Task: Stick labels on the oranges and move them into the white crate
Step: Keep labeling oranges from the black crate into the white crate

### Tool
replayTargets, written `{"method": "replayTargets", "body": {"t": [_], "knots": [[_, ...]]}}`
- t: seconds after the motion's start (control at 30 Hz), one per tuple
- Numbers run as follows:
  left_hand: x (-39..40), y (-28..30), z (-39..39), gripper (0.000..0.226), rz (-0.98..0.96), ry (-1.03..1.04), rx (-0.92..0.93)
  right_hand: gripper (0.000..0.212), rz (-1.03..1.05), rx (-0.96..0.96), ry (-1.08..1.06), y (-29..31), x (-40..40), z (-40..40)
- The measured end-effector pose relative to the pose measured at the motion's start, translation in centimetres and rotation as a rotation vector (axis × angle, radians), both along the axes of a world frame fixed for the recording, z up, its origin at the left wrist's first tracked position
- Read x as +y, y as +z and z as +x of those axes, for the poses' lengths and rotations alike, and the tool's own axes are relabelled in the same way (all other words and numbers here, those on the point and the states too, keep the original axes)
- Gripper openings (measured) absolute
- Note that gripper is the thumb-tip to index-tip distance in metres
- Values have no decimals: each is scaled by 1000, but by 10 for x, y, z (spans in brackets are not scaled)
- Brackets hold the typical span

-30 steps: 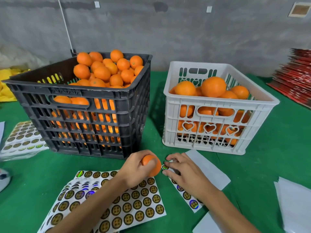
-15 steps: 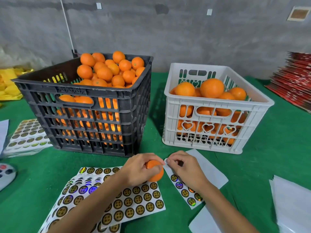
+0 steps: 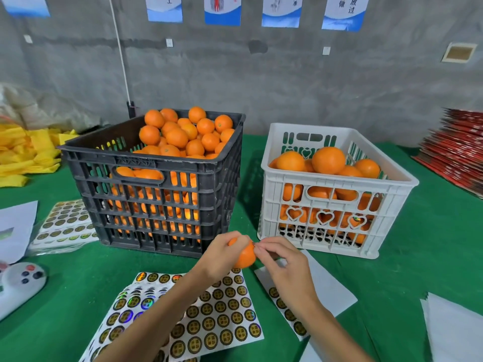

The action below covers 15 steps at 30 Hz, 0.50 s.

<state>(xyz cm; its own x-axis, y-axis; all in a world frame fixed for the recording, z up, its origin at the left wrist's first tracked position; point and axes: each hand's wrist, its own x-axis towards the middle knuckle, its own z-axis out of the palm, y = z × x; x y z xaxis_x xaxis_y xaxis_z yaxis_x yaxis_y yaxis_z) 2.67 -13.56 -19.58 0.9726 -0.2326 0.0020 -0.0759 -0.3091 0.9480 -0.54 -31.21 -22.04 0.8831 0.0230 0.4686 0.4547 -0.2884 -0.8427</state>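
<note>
Gripping one orange [image 3: 245,255] just in front of the black crate [image 3: 154,184], the left hand [image 3: 222,257] wraps its fingers around it. The right hand [image 3: 282,265] pinches at the fruit's top, whether on a label I cannot tell. To the black crate's right, the white crate [image 3: 337,189] holds oranges above sticker sheets [image 3: 209,320] on the green desk [image 3: 78,288].

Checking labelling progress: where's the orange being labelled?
The orange sits low centre, gripped by the left hand, before the gap between both crates; right hand touches it.
</note>
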Motion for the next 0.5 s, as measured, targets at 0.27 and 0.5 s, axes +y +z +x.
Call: {"method": "replayTargets", "body": {"t": [0.27, 0.5], "knots": [[-11, 47, -4, 38, -66, 127, -38, 62, -497, -140, -136, 28, 2, -7], [-58, 129, 11, 40, -259, 223, -285, 65, -576, -439, -580, 114, -3, 25]]}}
